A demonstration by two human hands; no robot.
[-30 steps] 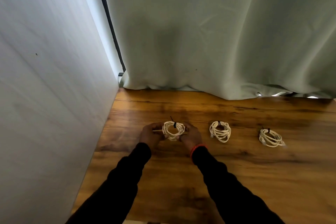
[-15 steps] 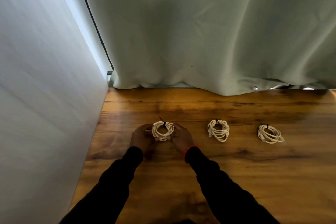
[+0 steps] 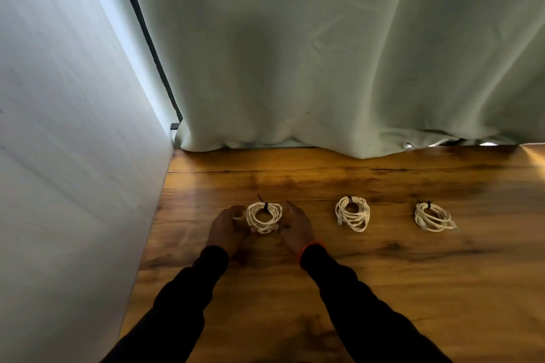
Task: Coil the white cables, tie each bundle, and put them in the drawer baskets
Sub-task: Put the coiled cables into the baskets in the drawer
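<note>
Wooden worktop [image 3: 383, 289], warm brown, runs out to a pale green curtain [image 3: 324, 53] draped along its far edge, with a white wall [image 3: 73, 156] closing off the left edge. Only the head view to work with, and it looks down on three white coils lined up in a row across the worktop's far half. Left coil [image 3: 264, 217] sits near the left edge, cupped on both sides: left hand [image 3: 227, 227] wraps its left flank, right hand [image 3: 295, 228] presses its right flank, both grasping the bundle, probably to keep the loops from springing apart. Its black tie [image 3: 264, 205] is already cinched on top, tail sticking up. Middle coil [image 3: 352, 213] and right coil [image 3: 433, 217] lie well apart, each tied, both untouched. Dark sleeves reach in from the near edge; an orange band [image 3: 309, 245] rings the right wrist. No drawer or baskets in sight, so stowing looks like what remains.
</note>
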